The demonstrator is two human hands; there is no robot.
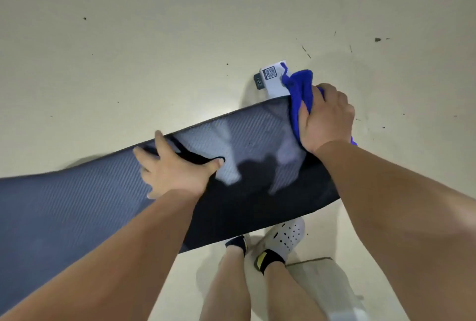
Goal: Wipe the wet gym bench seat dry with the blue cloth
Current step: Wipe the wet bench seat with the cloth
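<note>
The gym bench seat, a long dark padded surface with a ribbed texture, is seen from above, running from the lower left to the upper right over a pale floor. The blue cloth is bunched at the far right end of the seat, draped over its edge, and is pressed down by the right hand, whose fingers are curled closed around the fabric; this grip is presumably chosen so that the cloth is kept gathered and firm pressure can be applied along the edge. The left hand is laid open and flat on the middle of the seat, fingers spread, grasping nothing; it appears to be placed there to steady the pad and brace the body while the wiping is done. Pale shiny patches between the two hands are judged to be wet film or reflected light, so the drying seems unfinished. A white tag with a printed code is seen just beyond the cloth.
</note>
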